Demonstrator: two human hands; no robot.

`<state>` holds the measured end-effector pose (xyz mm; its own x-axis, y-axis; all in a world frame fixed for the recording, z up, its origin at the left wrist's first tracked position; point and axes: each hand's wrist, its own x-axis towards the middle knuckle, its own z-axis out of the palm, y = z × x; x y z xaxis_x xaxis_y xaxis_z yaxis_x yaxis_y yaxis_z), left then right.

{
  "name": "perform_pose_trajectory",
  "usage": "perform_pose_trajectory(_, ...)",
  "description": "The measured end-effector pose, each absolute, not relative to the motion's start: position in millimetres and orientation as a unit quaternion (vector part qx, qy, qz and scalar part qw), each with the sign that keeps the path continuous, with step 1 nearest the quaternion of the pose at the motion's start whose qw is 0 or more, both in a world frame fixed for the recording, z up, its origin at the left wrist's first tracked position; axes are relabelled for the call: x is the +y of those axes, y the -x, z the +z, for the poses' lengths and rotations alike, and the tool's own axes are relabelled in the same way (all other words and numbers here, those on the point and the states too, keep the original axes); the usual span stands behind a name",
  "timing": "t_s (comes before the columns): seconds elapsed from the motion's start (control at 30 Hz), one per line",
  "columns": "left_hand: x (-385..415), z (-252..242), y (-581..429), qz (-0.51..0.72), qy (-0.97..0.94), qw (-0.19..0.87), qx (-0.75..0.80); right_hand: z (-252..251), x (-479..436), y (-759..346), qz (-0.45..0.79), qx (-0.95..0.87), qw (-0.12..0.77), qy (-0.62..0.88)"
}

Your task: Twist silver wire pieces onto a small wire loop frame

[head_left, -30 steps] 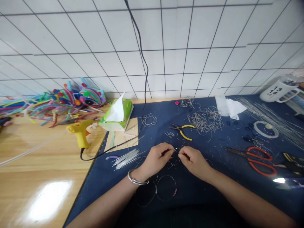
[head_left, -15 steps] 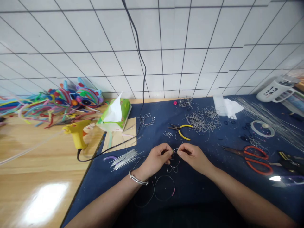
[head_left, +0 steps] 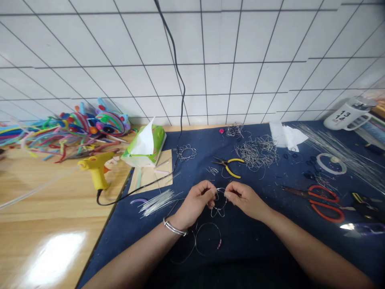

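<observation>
A small wire ring with loops and beads point(head_left: 219, 209) hangs between my two hands above the dark blue cloth. My left hand point(head_left: 200, 200), with a silver bangle at the wrist, pinches the ring's left side. Thumb and index finger of my right hand point(head_left: 244, 199) are closed on its upper right side. Just below lies a larger wire circle with pink beads point(head_left: 219, 243). Beyond the hands are yellow-handled pliers point(head_left: 231, 166) and some short wire pieces point(head_left: 213, 170). A flower-shaped wire ring point(head_left: 187, 152) rests farther back.
Left: a yellow glue gun point(head_left: 98, 168), a tissue pack point(head_left: 146, 146), a bundle of straight wires point(head_left: 159, 202) and colourful pipe-cleaner pieces point(head_left: 78, 124). Right: a tangled wire pile point(head_left: 258, 151), red-handled scissors point(head_left: 325, 202), a roll of clear line point(head_left: 331, 163) and a white mug point(head_left: 345, 115).
My left hand has shifted very slightly left, and a little more of the ring's top shows between the hands. Both hands keep their pinch.
</observation>
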<state>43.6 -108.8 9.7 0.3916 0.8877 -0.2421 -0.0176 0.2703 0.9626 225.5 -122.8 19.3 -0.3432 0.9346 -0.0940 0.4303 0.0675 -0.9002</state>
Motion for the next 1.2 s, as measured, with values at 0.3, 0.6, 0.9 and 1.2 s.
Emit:
perform_pose_trajectory(0.3,-108,12,-43,0.281,-0.598,0.616,0.43,21,-121,-230,0.472,-0.659,0.292,0.508)
perform_pose_trajectory(0.6,-110,19,-44,0.26,-0.706,0.521,0.403,11,-130,-217,0.338,-0.699,0.331,0.536)
perform_pose_trajectory(0.9,-110,16,-41,0.258,-0.667,0.563,0.413,11,-131,-218,0.327,-0.701,0.346,0.531)
perform_pose_trajectory(1.2,-107,12,-39,0.283,-0.612,0.589,0.445,17,-126,-222,0.352,-0.688,0.328,0.544)
